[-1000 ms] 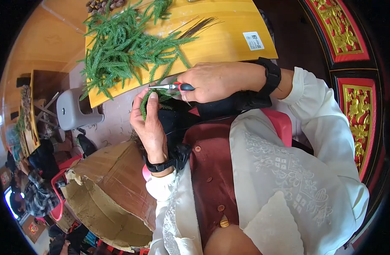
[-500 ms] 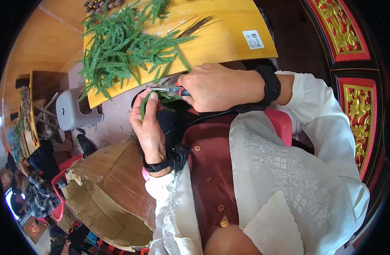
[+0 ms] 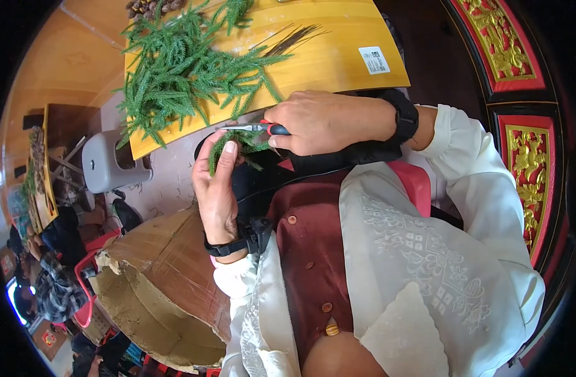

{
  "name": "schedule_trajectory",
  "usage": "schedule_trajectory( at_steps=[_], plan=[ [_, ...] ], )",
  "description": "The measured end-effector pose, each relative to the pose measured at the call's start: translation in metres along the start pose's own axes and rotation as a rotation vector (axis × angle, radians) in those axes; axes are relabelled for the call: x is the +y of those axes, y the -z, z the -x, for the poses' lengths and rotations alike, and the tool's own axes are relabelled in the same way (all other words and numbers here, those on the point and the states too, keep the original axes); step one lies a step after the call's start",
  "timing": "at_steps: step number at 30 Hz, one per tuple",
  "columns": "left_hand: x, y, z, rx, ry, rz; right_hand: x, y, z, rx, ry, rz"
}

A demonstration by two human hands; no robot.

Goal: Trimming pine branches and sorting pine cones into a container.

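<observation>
In front of my body, my left hand [image 3: 218, 182] pinches a green artificial pine sprig [image 3: 245, 143] between thumb and fingers. My right hand [image 3: 325, 122] grips a pair of pliers [image 3: 274, 129] with red and black handles. Their metal jaws point left and lie close to the sprig's top, beside my left fingertips. Whether the jaws bite on anything is too small to tell. Just beyond both hands, a pile of green pine sprigs [image 3: 168, 75] covers the left part of a yellow table [image 3: 338, 38] and hangs over its near edge.
Thin brown wires [image 3: 294, 39] and pine cones [image 3: 154, 6] lie on the table. A grey stool [image 3: 105, 162] stands to the left. Beside my left arm is a torn, open cardboard box [image 3: 156, 295]. Carved red and gold panels [image 3: 530, 182] line the right. Other people sit far left.
My right hand has turned a little, so more of the pliers' handles shows. My left wrist has shifted slightly left. The sprig stays in my left fingers.
</observation>
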State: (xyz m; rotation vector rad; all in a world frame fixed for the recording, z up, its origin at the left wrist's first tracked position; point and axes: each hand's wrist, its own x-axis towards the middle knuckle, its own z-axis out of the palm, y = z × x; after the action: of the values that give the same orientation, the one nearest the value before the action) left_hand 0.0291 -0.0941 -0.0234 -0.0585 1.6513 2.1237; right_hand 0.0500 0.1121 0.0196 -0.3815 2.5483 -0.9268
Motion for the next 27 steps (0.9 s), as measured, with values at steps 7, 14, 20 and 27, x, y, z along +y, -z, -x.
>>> schedule_trajectory(
  at_steps=[7, 14, 20, 27],
  plan=[
    [-0.003, 0.014, -0.005, -0.078, -0.043, -0.181, 0.006, 0.000, -0.003, -0.027, -0.017, 0.002],
    [-0.003, 0.001, -0.003, -0.049, -0.221, -0.563, 0.004, 0.004, -0.006, -0.038, -0.017, -0.029],
    [-0.013, 0.017, -0.010, -0.102, -0.140, -0.239, -0.003, 0.015, -0.002, -0.008, -0.041, 0.045],
    [-0.013, 0.020, -0.009, -0.127, -0.167, -0.120, -0.010, 0.018, -0.006, -0.100, -0.067, 0.056]
  ],
)
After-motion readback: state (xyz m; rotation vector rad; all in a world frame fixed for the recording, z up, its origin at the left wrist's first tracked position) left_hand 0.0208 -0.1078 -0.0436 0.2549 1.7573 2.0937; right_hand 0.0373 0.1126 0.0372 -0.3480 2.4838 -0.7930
